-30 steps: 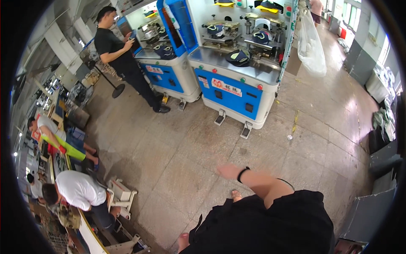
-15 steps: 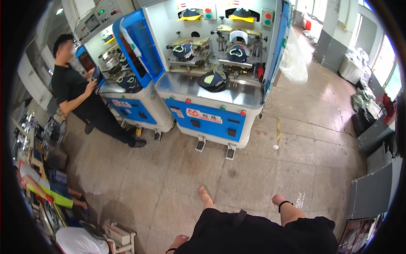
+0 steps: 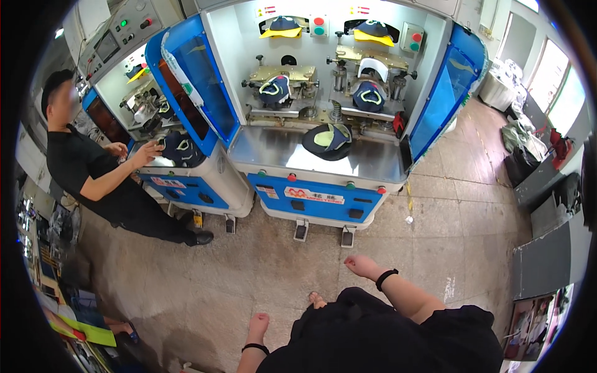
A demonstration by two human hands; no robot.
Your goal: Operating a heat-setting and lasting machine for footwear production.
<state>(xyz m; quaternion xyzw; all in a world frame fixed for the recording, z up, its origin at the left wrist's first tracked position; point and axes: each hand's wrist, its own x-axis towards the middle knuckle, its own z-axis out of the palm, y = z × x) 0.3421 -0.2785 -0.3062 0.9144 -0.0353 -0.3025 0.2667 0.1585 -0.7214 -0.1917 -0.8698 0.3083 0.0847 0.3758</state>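
My left hand [image 3: 258, 325] hangs low near my body, its fingers loosely curled, with nothing visible in it. Farther forward, my right hand [image 3: 362, 266] has its fingers curled over the floor and also looks empty; a dark band [image 3: 385, 278] circles that wrist. Neither hand touches anything. Ahead stands a blue and white cap pressing machine [image 3: 323, 200]. On its metal shelf lies a dark cap with a pale green inside [image 3: 331, 140]. Two navy caps, a left one [image 3: 273, 91] and a right one [image 3: 369, 97], sit on the machine's fixtures.
Two yellow-brimmed caps, a left one [image 3: 281, 28] and a right one [image 3: 373, 32], sit at the back. Two foot pedals, a left one [image 3: 301, 230] and a right one [image 3: 347, 237], stand below. At left a person in black [image 3: 87, 161] reaches toward dark caps [image 3: 180, 149]. Grey cabinets [image 3: 547, 267] line the right.
My view has come closer to the machine and turned somewhat. My right hand has swung forward and left; my left hand has risen. The person at left now reaches to the caps.
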